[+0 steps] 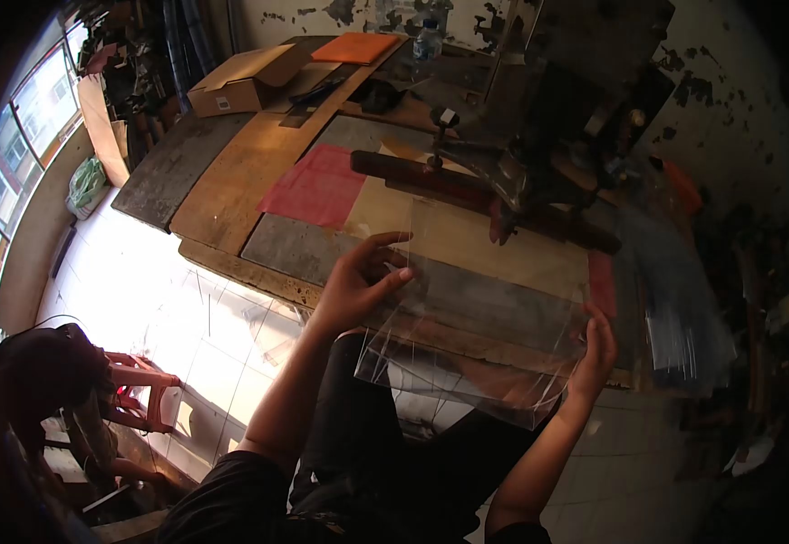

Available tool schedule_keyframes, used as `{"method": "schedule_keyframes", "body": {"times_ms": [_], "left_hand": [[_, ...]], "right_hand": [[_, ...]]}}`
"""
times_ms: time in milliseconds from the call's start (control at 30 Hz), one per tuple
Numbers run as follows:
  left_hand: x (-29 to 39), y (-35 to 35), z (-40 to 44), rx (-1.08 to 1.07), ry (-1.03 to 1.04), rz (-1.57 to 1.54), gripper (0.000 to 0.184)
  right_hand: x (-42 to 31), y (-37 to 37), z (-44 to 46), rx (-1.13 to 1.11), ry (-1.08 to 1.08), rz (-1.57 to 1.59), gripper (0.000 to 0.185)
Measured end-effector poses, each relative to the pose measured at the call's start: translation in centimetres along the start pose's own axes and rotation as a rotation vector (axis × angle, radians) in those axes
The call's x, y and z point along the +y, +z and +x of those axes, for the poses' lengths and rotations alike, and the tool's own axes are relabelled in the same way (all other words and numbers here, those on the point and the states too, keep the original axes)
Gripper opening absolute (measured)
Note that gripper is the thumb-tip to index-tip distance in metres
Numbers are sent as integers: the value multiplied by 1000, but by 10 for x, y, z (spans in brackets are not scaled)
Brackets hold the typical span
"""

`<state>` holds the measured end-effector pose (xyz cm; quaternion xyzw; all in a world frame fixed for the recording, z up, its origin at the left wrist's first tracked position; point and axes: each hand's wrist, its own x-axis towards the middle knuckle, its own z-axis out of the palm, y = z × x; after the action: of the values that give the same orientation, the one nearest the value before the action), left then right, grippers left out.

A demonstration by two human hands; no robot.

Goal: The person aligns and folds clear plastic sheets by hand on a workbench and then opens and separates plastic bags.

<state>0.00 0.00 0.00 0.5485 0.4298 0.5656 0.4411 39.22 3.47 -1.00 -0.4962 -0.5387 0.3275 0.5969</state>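
Note:
A thin, see-through plastic sheet (pixel 494 317) stretches between my two hands above my lap and the near edge of the workbench. My left hand (pixel 367 279) has the sheet's left edge at its thumb and fingers. On the other side, my right hand (pixel 595 349) curls around the right edge. The sheet's lower part is creased and overlaps itself; whether it is a bag I cannot tell. Behind it is a bench machine with a long dark bar (pixel 485 201). Under the bar lies a cream-coloured strip (pixel 385 218) with a red patch (pixel 314 186) at its left.
An open cardboard box (pixel 245 77), an orange sheet (pixel 354 48) and a plastic bottle (pixel 428 41) stand at the back of the bench. More clear plastic (pixel 689 326) hangs at the right. A red stool (pixel 145 390) and another person (pixel 59 390) are at lower left.

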Motion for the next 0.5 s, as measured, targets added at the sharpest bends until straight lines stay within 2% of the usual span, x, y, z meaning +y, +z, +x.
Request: {"method": "schedule_keyframes", "body": {"times_ms": [500], "left_hand": [[2,0,-1,-4,-14,21,62]], "right_hand": [[-2,1,-1,9,-5,0,39]]}}
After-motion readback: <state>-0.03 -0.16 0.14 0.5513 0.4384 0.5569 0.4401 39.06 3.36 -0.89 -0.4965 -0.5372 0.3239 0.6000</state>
